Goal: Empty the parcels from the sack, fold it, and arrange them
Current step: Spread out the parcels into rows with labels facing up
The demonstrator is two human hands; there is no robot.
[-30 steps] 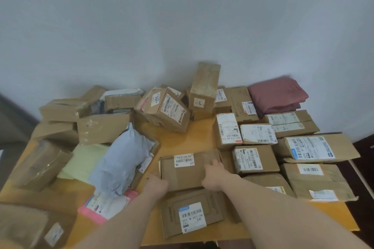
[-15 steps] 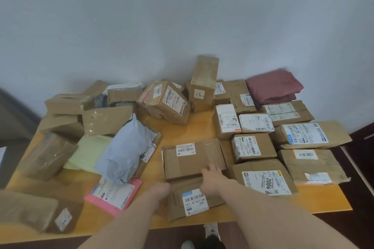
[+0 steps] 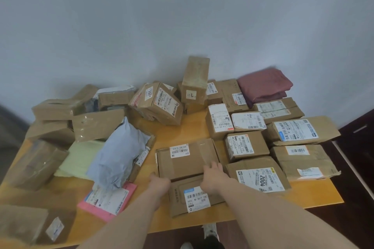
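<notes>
Your left hand (image 3: 159,183) grips the near-left corner of the flat cardboard parcel (image 3: 187,158) mid-table; your right hand (image 3: 212,176) lies with fingers spread on its near-right edge, above the envelope parcel (image 3: 194,196).

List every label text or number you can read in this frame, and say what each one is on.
"2004": label on the brown parcel right of the hands.
"200c": tilted box at the back.
"501L M1 BS77 (SK)": label on the flat mailer nearest the table edge.
"502-602-12 815": box under both hands.
"507-P802 T70": small box.
All other labels: too small or blurred.
</notes>
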